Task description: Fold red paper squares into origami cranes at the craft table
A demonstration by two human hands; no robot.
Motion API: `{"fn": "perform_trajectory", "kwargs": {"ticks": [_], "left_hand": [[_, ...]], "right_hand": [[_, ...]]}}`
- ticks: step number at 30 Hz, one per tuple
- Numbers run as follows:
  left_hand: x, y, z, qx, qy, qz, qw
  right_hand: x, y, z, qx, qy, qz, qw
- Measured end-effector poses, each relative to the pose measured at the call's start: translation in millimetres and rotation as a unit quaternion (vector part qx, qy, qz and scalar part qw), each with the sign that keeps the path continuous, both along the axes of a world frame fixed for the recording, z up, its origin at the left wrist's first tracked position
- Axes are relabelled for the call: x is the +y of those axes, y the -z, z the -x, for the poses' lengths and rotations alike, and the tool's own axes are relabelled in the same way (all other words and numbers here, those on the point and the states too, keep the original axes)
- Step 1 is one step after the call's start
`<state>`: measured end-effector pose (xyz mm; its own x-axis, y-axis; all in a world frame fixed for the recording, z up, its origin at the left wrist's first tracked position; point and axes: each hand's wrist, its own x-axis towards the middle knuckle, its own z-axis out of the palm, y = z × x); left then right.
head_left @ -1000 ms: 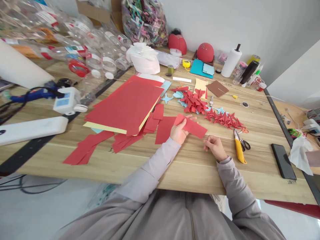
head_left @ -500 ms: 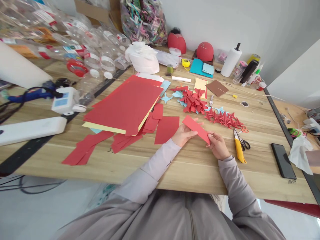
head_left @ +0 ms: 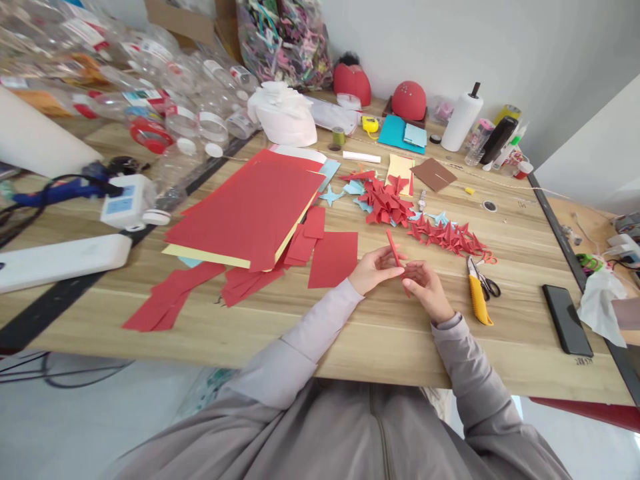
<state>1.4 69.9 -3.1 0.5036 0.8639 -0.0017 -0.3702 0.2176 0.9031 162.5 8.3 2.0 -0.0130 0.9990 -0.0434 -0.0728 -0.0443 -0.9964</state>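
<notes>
A piece of red paper (head_left: 393,245) stands almost edge-on between my hands, so it looks like a thin strip. My left hand (head_left: 375,269) grips it from the left, thumb along its near side. My right hand (head_left: 426,288) pinches its lower end, fingers curled. Just left of my left hand lies a flat red paper square (head_left: 333,260). Beyond my hands are a heap of folded red paper stars (head_left: 387,202) and a row of more red stars (head_left: 447,237), with light blue ones (head_left: 332,195) among them.
Left are a stack of red sheets (head_left: 245,207) and red paper strips (head_left: 170,297). On the right lie a yellow-handled cutter (head_left: 479,300), scissors (head_left: 490,287) and a phone (head_left: 567,320). Plastic bottles (head_left: 180,120) crowd the back left; a white bottle (head_left: 463,123) stands at the back.
The red paper has turned from showing its broad face to nearly edge-on. My right hand has moved a little left, closer to my left hand.
</notes>
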Motion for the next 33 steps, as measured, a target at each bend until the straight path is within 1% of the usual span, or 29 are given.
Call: {"fn": "perform_trajectory", "kwargs": {"ticks": [3,9,18,26,30,33], "left_hand": [[-1.2,-0.6,-1.1,0.013,0.005,-0.013,1.0],[-1.8,-3.9,-0.6,0.028,0.017,-0.025,0.999],[-1.9,-5.4,-0.5,0.036,0.019,-0.018,0.999],[-1.8,-7.3,-0.9,0.034,0.022,-0.013,0.999],[-1.2,-6.6,-0.4,0.056,0.018,-0.007,0.998],[-0.8,-6.6,1.3,0.062,0.006,-0.01,0.998]], "right_hand": [[0.4,1.7,0.0,-0.024,-0.01,-0.009,1.0],[0.6,2.2,-0.8,-0.027,-0.021,-0.013,0.999],[0.1,1.0,-1.0,-0.028,-0.04,-0.009,0.999],[1.0,0.0,0.0,-0.033,-0.005,0.004,0.999],[0.7,-3.1,0.6,-0.038,0.002,-0.002,0.999],[1.1,-3.4,-0.7,-0.048,0.022,-0.014,0.999]]}}
